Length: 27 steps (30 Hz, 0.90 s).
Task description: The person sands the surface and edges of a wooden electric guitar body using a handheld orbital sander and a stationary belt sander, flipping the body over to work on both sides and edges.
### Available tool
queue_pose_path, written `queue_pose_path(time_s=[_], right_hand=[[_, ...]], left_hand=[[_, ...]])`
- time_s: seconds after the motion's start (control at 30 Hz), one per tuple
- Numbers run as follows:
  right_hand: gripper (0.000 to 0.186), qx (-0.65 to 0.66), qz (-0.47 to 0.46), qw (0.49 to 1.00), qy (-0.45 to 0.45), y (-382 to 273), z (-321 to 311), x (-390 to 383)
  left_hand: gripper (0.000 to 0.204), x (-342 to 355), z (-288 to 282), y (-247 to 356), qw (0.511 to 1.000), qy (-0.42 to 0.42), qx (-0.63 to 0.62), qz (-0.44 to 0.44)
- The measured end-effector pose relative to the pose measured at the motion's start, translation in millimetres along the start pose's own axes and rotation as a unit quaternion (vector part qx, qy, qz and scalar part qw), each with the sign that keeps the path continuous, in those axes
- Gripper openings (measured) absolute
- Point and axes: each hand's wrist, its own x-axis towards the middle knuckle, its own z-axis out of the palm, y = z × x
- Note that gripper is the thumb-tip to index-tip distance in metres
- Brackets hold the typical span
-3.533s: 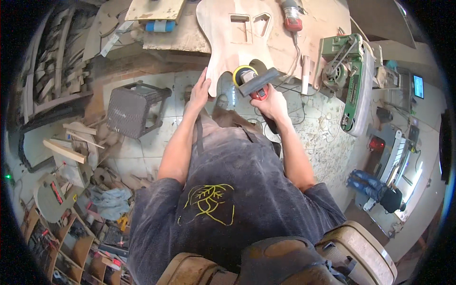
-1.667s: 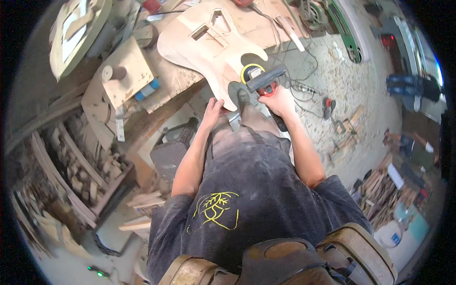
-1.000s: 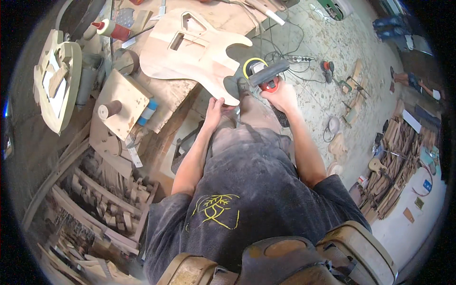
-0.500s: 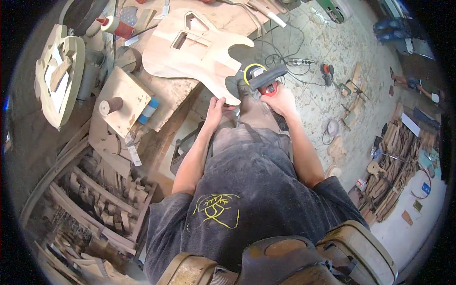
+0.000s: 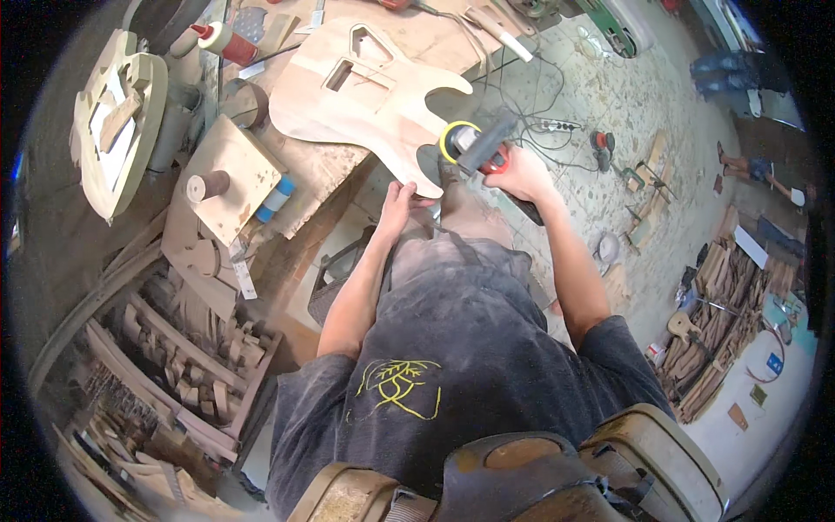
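A pale wooden guitar body (image 5: 398, 118) with cut-out cavities lies flat on the workbench, its near horn sticking out past the bench edge. My left hand (image 5: 399, 207) grips the tip of that horn, the fingers partly hidden beneath it. In my right hand (image 5: 524, 176) is a red and black power sander (image 5: 492, 155) with a yellow-rimmed round pad. The sander is tilted beside the body's curved edge and smeared by motion; whether the pad touches the wood I cannot tell.
On the workbench (image 5: 326, 178) stand a red-capped glue bottle (image 5: 228, 43) and a board with a wooden spool (image 5: 209, 185). Another guitar-shaped piece (image 5: 122, 122) is at the far left. Cables (image 5: 550, 127) and another sander (image 5: 602, 148) lie on the floor. Someone's legs (image 5: 744, 165) show at right.
My right hand has shifted slightly right, and the sander has tilted to a steeper angle. The left hand keeps its grip on the horn. The whole view has shifted slightly.
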Motion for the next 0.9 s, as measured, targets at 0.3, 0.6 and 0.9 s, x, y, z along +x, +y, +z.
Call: queue_pose_path(time_s=[0.3,0.6,0.9], right_hand=[[0.057,-0.039,-0.058,0.997,-0.036,-32,-25,39],[0.054,-0.101,-0.09,0.985,-0.104,-1,-54,28],[0.056,-0.116,-0.187,0.972,-0.083,-7,-52,82]], left_hand=[[0.033,2,-1,0,1.0,0.009,0.022,-0.013],[0.029,4,2,-13,0.999,0.037,0.006,0.021],[0.031,7,8,-21,0.995,0.092,-0.039,0.008]])
